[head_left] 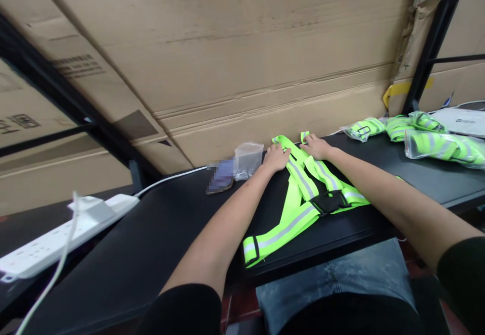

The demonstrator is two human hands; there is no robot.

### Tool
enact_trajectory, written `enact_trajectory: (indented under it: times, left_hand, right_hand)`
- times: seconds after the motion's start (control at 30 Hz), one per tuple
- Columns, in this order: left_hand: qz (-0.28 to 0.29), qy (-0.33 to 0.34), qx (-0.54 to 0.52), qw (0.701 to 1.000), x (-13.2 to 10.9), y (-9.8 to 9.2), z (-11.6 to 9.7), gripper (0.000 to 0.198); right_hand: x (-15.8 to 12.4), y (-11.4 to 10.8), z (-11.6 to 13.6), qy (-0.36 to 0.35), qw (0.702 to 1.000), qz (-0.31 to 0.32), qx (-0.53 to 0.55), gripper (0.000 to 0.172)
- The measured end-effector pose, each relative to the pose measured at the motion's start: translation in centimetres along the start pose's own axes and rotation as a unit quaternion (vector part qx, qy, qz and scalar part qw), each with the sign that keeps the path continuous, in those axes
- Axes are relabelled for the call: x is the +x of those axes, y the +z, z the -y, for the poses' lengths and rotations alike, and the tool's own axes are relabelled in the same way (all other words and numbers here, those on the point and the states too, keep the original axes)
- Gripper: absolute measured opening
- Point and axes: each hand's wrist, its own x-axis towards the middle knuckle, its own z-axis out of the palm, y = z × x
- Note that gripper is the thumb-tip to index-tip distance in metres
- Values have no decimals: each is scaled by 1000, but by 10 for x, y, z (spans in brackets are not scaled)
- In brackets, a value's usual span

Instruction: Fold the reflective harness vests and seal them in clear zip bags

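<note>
At a black tabletop, bagged vests are lying toward the far right corner; we are resting our left hand and right hand flat, not gripping, on the straps of a neon reflective vest spread mid-table.

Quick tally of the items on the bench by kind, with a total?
Neon reflective harness, laid out: 1
Neon reflective bundles, right side: 4
Clear plastic pouch: 1
Blurred flat object: 1
White power strip: 1
White flat package: 1
Total: 9
</note>
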Motion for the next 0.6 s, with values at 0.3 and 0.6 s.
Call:
enact_trajectory:
  times: [0.3,0.6]
  left_hand:
    - [48,63,-9,997,17,4,-23,60]
    - [82,110,30,990,34,-1,-19,60]
  right_hand:
    - [2,7,13,-27,999,1,-23,52]
    - [4,3,12,13,999,35,-26,58]
